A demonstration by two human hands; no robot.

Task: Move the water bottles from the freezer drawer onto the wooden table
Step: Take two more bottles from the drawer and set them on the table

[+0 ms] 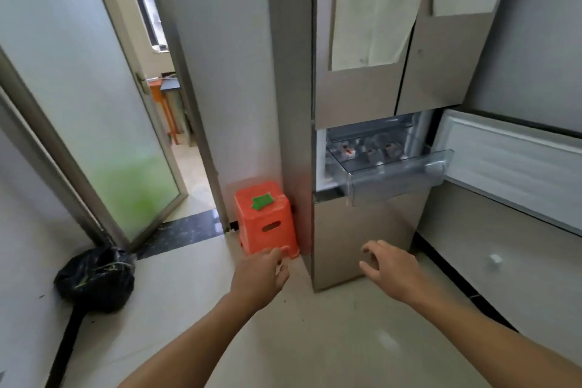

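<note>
A clear plastic freezer drawer (pixel 396 181) is pulled out of the steel fridge (pixel 356 98), its small door (pixel 516 164) swung open to the right. Several water bottles (pixel 370 151) lie inside it, their caps and labels showing through frost. My left hand (pixel 261 274) reaches forward low, fingers apart and holding nothing, in front of the orange stool. My right hand (pixel 389 268) is also empty with fingers spread, below the drawer and in front of the fridge's lower panel. No wooden table appears in view.
An orange plastic stool (pixel 266 220) stands against the fridge's left side. A black rubbish bag (pixel 96 277) sits on the floor at left. A frosted glass door (pixel 104 123) stands open onto another room. White cabinets (pixel 510 249) run along the right.
</note>
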